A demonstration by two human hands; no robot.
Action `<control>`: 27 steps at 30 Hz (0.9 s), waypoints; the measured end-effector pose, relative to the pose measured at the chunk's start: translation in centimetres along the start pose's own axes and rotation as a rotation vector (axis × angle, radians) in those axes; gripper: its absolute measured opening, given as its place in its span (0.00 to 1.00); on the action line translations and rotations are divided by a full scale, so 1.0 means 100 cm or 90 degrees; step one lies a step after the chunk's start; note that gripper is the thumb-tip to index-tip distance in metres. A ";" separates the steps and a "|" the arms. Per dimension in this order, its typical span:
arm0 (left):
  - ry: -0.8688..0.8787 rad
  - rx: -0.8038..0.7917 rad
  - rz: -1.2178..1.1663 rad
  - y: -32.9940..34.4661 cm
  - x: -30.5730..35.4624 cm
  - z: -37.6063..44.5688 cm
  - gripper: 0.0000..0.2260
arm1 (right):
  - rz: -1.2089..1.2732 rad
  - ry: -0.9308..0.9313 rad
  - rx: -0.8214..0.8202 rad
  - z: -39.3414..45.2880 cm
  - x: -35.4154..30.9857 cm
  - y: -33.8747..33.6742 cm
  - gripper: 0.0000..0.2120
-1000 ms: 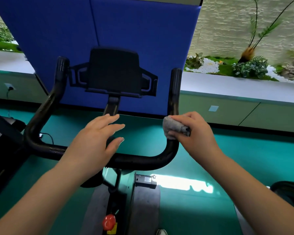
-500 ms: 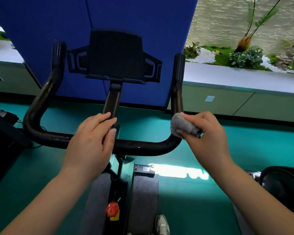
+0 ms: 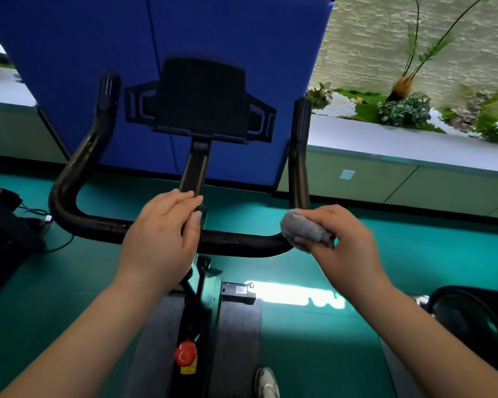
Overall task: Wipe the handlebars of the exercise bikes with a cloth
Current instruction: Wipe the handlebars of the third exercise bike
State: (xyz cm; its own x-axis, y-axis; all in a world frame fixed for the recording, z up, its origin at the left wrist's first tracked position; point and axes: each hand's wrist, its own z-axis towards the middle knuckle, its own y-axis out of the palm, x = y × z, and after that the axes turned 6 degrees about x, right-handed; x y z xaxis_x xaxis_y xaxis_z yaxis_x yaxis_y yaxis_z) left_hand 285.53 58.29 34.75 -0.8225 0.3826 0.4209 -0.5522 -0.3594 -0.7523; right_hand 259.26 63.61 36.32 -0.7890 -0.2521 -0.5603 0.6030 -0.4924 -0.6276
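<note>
Teal gym flooring (image 3: 357,354) spreads below me and a blue partition panel (image 3: 213,30) stands ahead. My right hand (image 3: 345,242) grips a bunched grey cloth (image 3: 302,231), fingers curled round it, pressing it onto the right bend of the black handlebar (image 3: 242,244). Left of that grip, my left hand (image 3: 161,239) rests flat on the bar's centre, fingers straight. Beyond my left fingertips rises the black tablet holder (image 3: 202,96); below it sits a red knob (image 3: 185,354)
</note>
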 end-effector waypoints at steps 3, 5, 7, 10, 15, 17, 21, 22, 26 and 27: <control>-0.007 0.011 0.001 0.002 0.000 0.000 0.17 | 0.040 -0.075 -0.036 -0.006 -0.025 0.025 0.21; 0.000 0.012 0.005 0.002 -0.001 0.000 0.18 | 0.053 -0.139 -0.072 -0.005 -0.040 0.039 0.20; 0.005 0.005 0.004 0.001 -0.002 0.000 0.18 | 0.050 -0.164 -0.105 0.001 -0.040 0.040 0.21; 0.010 0.002 -0.006 0.000 -0.005 -0.001 0.17 | 0.017 -0.119 -0.107 0.004 -0.020 0.024 0.25; 0.001 0.011 -0.010 0.001 -0.006 -0.002 0.18 | 0.041 -0.125 -0.074 0.000 -0.029 0.036 0.24; 0.000 0.006 -0.008 0.000 -0.005 -0.002 0.17 | 0.074 -0.174 -0.101 0.001 -0.048 0.054 0.21; -0.003 -0.006 -0.005 -0.002 -0.005 -0.003 0.17 | 0.085 -0.201 -0.173 0.007 -0.063 0.066 0.21; -0.003 -0.006 -0.008 -0.002 -0.005 -0.003 0.17 | 0.085 -0.186 -0.172 0.009 -0.057 0.061 0.22; -0.019 -0.001 -0.043 0.000 -0.008 -0.002 0.18 | 0.043 -0.101 -0.091 0.013 -0.025 0.031 0.23; -0.028 0.003 -0.058 0.001 -0.009 -0.002 0.19 | 0.038 -0.093 -0.081 0.012 -0.025 0.030 0.22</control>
State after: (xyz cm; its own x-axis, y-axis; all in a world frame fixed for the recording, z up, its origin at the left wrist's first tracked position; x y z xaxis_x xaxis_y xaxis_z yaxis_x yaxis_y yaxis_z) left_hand 286.23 58.10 34.19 -0.7738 0.3757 0.5100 -0.6257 -0.3287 -0.7074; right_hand 262.87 61.78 36.44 -0.7546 -0.3999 -0.5203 0.6519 -0.3655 -0.6644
